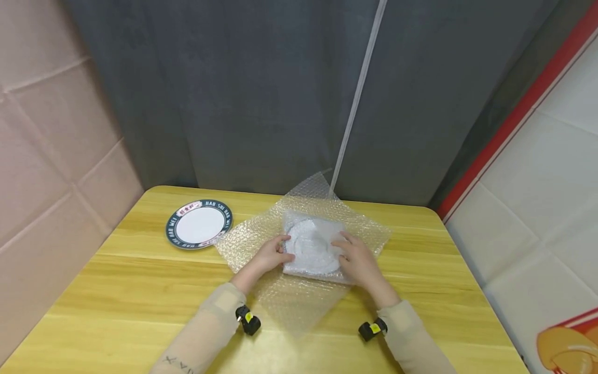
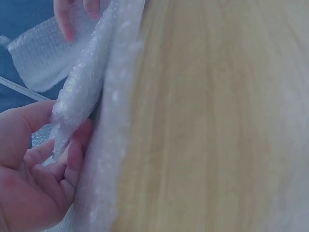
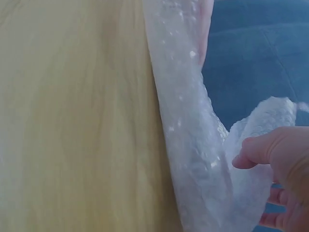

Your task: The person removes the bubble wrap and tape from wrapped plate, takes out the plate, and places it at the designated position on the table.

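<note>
A bubble-wrapped bundle [image 1: 312, 248], with a round, plate-like outline showing through, lies on a larger clear bubble wrap sheet [image 1: 299, 306]. My left hand [image 1: 272, 253] pinches the bundle's left edge between thumb and fingers. In the left wrist view, the left hand [image 2: 38, 174] has its thumb on one face and fingers beneath. On the opposite side, my right hand [image 1: 359, 261] rests along the bundle's right edge with loosely bent fingers. The right wrist view shows the right hand [image 3: 285, 164] with thumb and fingers apart beside the wrap.
A round plate [image 1: 201, 224] with a dark lettered rim lies left of the sheet, whose left corner reaches it. The wooden table [image 1: 444, 291] meets a dark curtain [image 1: 261, 104] at the back. Pale walls stand at both sides.
</note>
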A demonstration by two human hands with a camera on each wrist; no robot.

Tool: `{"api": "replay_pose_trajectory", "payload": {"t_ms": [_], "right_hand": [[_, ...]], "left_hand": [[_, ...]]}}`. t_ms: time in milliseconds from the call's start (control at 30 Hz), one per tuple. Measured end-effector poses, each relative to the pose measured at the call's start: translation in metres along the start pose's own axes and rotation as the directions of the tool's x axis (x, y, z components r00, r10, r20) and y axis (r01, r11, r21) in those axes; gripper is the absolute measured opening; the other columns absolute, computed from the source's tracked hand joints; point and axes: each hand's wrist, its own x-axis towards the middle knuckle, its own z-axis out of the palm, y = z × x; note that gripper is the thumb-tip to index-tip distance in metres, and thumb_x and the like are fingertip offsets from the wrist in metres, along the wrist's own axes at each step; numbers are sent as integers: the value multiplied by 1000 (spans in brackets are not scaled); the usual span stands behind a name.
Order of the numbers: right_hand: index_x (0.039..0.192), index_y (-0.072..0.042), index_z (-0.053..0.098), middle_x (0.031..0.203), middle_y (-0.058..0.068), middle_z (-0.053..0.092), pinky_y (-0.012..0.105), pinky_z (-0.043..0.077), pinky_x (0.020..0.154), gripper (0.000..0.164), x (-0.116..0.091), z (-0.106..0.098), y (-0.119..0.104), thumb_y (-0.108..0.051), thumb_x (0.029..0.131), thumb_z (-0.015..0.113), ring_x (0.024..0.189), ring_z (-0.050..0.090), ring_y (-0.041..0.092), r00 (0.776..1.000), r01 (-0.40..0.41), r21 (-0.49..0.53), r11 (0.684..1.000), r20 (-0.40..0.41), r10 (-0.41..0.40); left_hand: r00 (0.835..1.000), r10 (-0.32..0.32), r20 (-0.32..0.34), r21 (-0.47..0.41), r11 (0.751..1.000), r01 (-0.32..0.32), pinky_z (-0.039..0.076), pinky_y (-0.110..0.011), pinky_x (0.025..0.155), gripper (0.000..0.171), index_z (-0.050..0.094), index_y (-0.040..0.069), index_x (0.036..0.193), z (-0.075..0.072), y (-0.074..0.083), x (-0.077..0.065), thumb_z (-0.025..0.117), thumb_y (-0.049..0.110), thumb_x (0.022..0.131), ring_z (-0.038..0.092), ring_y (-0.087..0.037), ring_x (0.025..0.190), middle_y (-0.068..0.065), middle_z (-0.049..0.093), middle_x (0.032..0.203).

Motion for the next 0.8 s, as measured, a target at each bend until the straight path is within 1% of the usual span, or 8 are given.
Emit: {"api": "replay_pose_trajectory", "payload": {"t_ms": [100,200,333,400,467,567,667,800], "right_hand": [[121,-10,66,138,21,48,57,34,102,41,-2,-2,4,-2,80,64,124,44,41,999,-27,10,1000,-20,27],[121,-9,65,136,23,49,57,34,102,41,-5,-5,6,-3,81,65,123,45,42,998,-48,25,999,-46,49],[122,-9,65,135,22,50,55,34,102,40,-9,-8,9,-7,83,64,123,44,41,993,-87,41,995,-75,90],[123,-9,64,132,20,52,55,37,100,40,-10,-9,11,-7,83,65,121,46,41,991,-96,46,994,-95,100],[123,-8,64,125,19,55,53,40,97,41,-11,-10,14,-6,82,65,116,49,39,987,-98,54,994,-121,104],[122,-6,64,121,18,54,51,43,91,42,-13,-11,17,-5,80,69,110,51,37,981,-100,71,992,-159,110],[121,-5,65,123,19,51,50,45,89,42,-16,-12,21,-5,80,72,110,51,37,976,-117,74,990,-178,128],[122,-4,64,134,25,44,55,42,94,45,-19,-14,26,-3,78,72,118,47,42,971,-142,70,987,-185,153]], "left_hand": [[1000,0,-1,-2,1000,0,41,-26,52,55,47,3,138,1,-1,0,68,13,88,47,-13,55,-3,50,66],[1000,-11,-4,-14,1000,11,45,-26,55,47,47,3,138,2,-1,0,59,15,94,51,-14,57,-4,52,69],[1000,-28,-10,-52,998,27,49,-26,56,40,47,2,138,3,1,-1,49,12,99,52,-14,59,-6,54,72],[999,-31,-14,-68,997,30,49,-26,55,39,48,1,137,3,1,-2,47,11,100,51,-14,59,-7,53,72],[999,-35,-17,-74,997,34,49,-26,55,38,48,1,137,2,2,-2,46,11,100,51,-14,58,-6,53,71],[999,-30,-20,-80,996,29,49,-26,56,38,48,0,136,3,2,-2,46,10,100,51,-13,58,-6,53,71],[1000,-25,-20,-78,997,23,50,-27,56,38,48,0,136,3,1,-2,47,9,100,52,-14,59,-6,53,71],[1000,-21,-20,-67,998,20,50,-28,56,38,48,0,137,3,1,-2,48,9,99,52,-14,58,-6,53,69]]}}
